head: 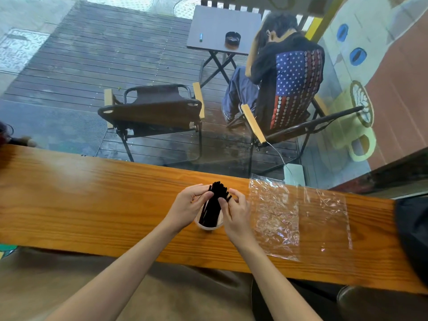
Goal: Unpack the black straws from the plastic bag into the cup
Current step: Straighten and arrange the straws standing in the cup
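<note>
A bundle of black straws [214,202] stands upright in a pale cup [209,227] on the wooden counter [92,200]. My left hand [188,206] pinches the straws from the left near their tops. On the right side of the bundle, my right hand [236,213] has its fingertips on the straws. Both hands hide most of the cup. To the right, the clear plastic bag [289,214] lies flat and crumpled on the counter, with no straws visible in it.
The counter runs along a window. A dark object [414,235] sits at the counter's right end. Beyond the glass are folding chairs [152,112], a small table [222,28] and a seated person [287,75].
</note>
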